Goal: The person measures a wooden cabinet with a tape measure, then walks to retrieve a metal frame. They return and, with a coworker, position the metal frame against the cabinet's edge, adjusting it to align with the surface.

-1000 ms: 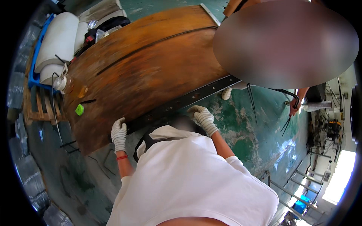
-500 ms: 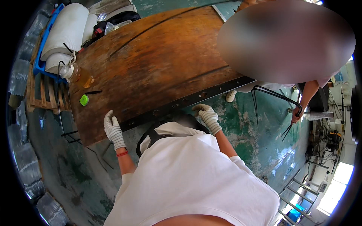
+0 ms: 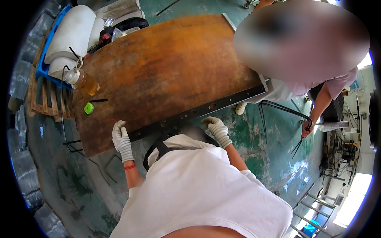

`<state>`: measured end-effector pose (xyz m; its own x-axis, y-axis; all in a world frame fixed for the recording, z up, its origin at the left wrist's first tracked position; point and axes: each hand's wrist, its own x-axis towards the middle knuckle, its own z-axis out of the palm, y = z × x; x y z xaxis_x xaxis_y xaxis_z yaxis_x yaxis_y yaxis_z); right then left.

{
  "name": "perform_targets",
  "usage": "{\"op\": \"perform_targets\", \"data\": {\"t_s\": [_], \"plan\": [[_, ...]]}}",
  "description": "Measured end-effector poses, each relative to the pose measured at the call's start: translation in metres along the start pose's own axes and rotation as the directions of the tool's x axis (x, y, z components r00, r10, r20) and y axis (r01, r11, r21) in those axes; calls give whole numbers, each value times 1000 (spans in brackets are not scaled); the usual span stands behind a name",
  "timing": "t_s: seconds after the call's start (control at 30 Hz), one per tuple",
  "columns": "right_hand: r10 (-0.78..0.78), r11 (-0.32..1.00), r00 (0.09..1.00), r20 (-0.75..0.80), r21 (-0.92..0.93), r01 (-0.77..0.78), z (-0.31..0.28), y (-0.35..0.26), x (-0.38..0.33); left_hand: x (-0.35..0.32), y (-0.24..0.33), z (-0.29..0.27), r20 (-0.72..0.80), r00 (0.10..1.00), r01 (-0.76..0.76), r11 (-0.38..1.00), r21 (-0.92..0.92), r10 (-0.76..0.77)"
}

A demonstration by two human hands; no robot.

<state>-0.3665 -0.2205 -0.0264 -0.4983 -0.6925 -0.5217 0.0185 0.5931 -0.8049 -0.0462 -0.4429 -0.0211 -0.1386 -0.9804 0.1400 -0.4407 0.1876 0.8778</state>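
At the far left, clear-wrapped bundles (image 3: 25, 162) line the floor (image 3: 77, 178), with a pallet (image 3: 49, 97) to their right. A blue crate (image 3: 43, 65) with white rolls (image 3: 70, 33) is by the far left side of the table (image 3: 166, 71). On the table's left part stands a bottle (image 3: 90, 85) of amber liquid; just nearer lie a green tape measure (image 3: 88, 108) and a slim black tool (image 3: 98, 100).

The left hand (image 3: 122, 141), in a pale glove, is at the table's near edge, by the left end of a black bar (image 3: 192, 113). Its fingers point away from the wearer, slightly bent; whether they grip the edge or the bar, I cannot tell. The bar, pierced with holes, runs along the near edge to the table's right corner. The right hand (image 3: 218, 130), gloved alike, is just on the near side of the bar, right of its middle, fingers loosely curled; I cannot tell whether it touches the bar or holds anything.

To the right, a co-worker stands past the table's corner, one bare hand (image 3: 307, 127) closed on bent black rods (image 3: 283, 106). Near right is a metal frame (image 3: 317, 202) with crossbars.
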Motion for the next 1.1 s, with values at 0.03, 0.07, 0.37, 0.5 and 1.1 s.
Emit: {"op": "perform_targets", "data": {"t_s": [0.03,0.07,0.37,0.5,1.1], "plan": [[6,1000,1000,7,-2,-6,-1,2,0,0,0,1,4,1000,12,1000,-15,-12],[12,1000,1000,15,-3,-12,-1,3,0,-1,0,1,9,1000,25,999,-31,-24],[50,999,998,32,-11,-50,1,-11,-11,-3,-4,2,2,1000,11,1000,13,-11],[37,999,999,11,-12,-37,3,2,-10,-4,-8,6,47,999,-8,1000,9,8],[34,999,999,-10,9,-34,3,-7,-14,-3,-27,20,474,847,-17,877,480,-243]]}}
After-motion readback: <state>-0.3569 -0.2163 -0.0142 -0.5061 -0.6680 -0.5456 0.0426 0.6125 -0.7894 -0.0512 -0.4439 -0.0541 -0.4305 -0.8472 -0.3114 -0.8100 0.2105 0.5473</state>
